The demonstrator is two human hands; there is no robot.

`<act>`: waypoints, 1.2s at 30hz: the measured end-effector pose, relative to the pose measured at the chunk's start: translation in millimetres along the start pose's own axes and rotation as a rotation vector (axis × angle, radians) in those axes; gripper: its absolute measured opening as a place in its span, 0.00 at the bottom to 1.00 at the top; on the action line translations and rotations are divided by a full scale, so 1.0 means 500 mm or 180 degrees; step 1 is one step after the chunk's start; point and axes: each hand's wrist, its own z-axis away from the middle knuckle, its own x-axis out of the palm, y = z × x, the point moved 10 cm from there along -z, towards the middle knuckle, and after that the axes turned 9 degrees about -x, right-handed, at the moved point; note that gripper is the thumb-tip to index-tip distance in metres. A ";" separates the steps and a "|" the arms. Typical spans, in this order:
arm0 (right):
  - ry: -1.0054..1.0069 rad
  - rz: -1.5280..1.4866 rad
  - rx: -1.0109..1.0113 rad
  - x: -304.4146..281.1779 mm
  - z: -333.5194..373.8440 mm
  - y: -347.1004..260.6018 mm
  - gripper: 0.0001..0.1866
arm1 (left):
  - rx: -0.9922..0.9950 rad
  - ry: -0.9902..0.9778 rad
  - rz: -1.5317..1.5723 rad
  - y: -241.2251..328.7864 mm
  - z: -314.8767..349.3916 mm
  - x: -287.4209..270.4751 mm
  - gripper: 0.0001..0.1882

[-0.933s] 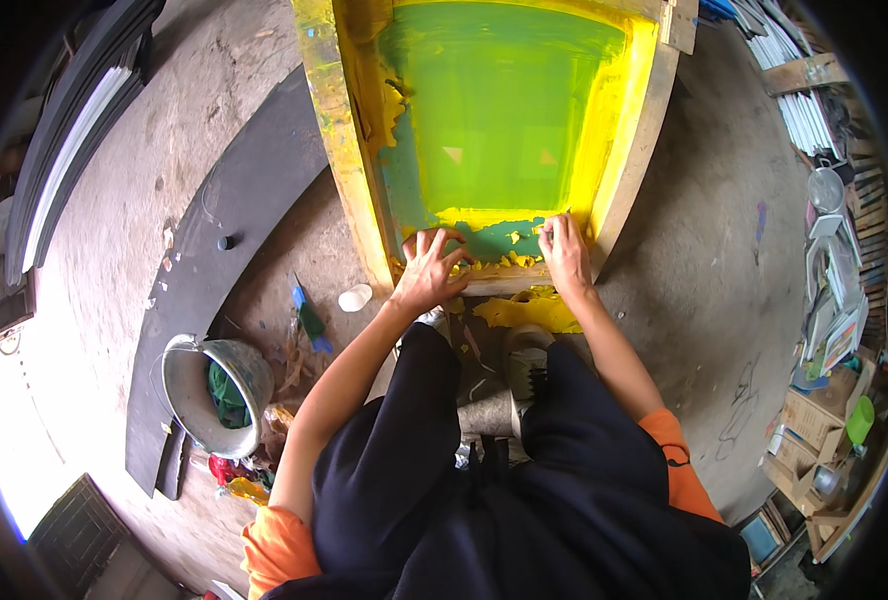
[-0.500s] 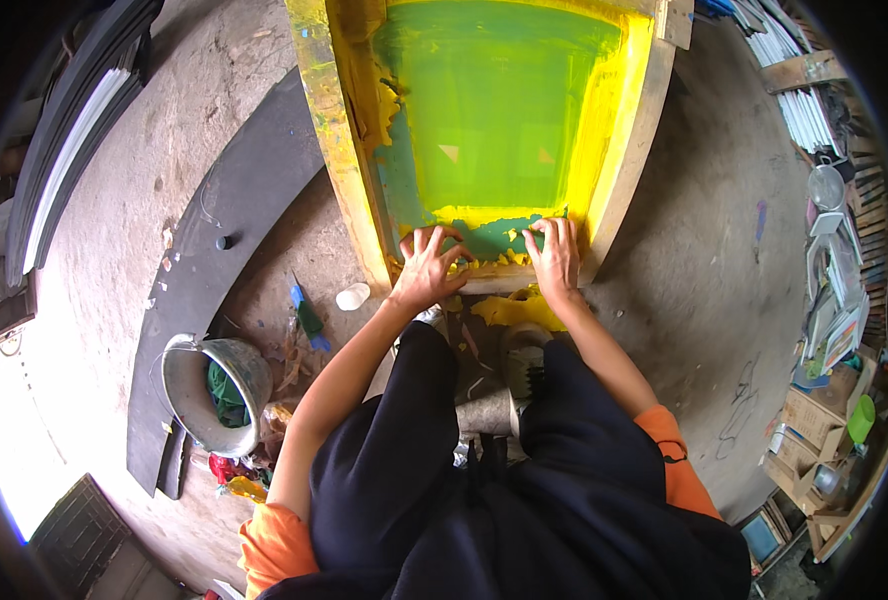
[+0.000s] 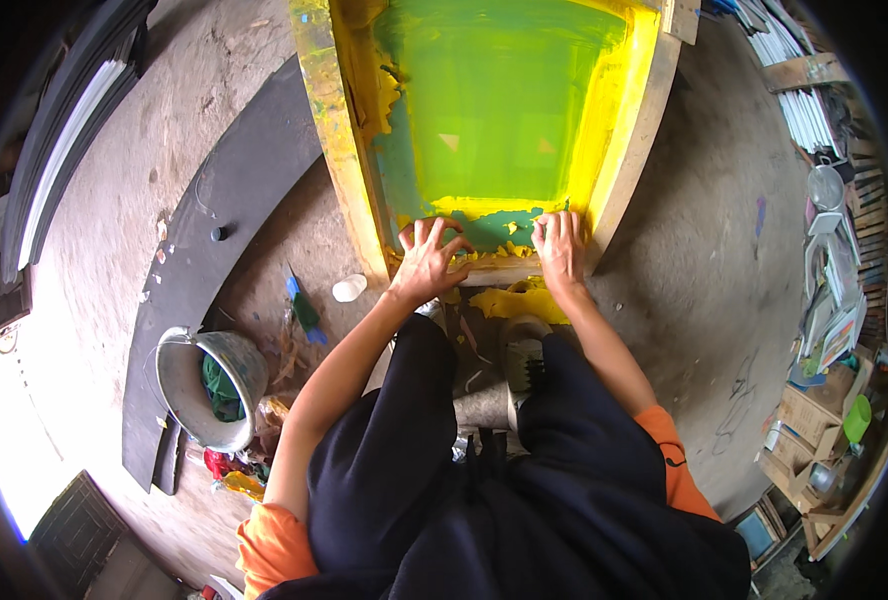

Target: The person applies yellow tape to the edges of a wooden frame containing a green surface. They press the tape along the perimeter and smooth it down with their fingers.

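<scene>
Two bare hands at the near end of the paint-smeared wooden frame [image 3: 632, 150], which sits just far of the person's shoes; can't tell what props it. Left hand [image 3: 427, 262]: fingers spread and bent, over the left part of the near rail [image 3: 504, 270]. Right hand [image 3: 561, 250]: fingers curled at the near right corner, beside ragged yellow flakes [image 3: 513, 228]. Can't tell if either is pinching anything.

Green panel [image 3: 494, 120] fills the frame, yellow round its edges. Larger yellow scrap [image 3: 519, 303] lies near of the rail.

Looks like picking at the yellow layer. My take: brace the rail with the left, lift a loose edge with the right fingertips, peel low and slow so it comes in strips. Keep nails off the panel; it could mark or tear.
</scene>
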 end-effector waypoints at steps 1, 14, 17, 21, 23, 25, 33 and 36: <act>-0.0002 -0.0022 0.0004 -0.003 0.000 0.001 0.10 | 0.0037 0.0030 -0.0062 0.003 0.002 0.000 0.14; -0.0086 -0.0566 0.0004 -0.026 -0.003 0.030 0.10 | 0.0804 0.0691 -0.0593 0.147 -0.108 0.030 0.16; -0.0048 -0.0661 -0.0048 -0.036 0.000 0.019 0.10 | 0.0695 0.0748 -0.0460 0.151 -0.126 0.040 0.15; -0.0122 -0.0752 -0.0102 -0.042 -0.001 0.012 0.11 | 0.0664 0.0854 -0.0262 0.164 -0.141 0.050 0.06; -0.0071 -0.0855 -0.0072 -0.049 -0.005 0.016 0.10 | 0.0628 0.0987 -0.0230 0.163 -0.142 0.048 0.05; -0.0065 -0.0958 -0.0039 -0.054 -0.009 0.019 0.10 | 0.0568 0.1093 -0.0129 0.157 -0.143 0.043 0.05; 0.0203 -0.0815 0.0123 -0.069 -0.008 0.028 0.06 | -0.0351 0.1557 0.0025 0.064 -0.107 -0.058 0.10; 0.0093 -0.0555 -0.0031 -0.050 -0.012 0.015 0.08 | -0.0388 0.1423 -0.0216 0.041 -0.073 -0.055 0.13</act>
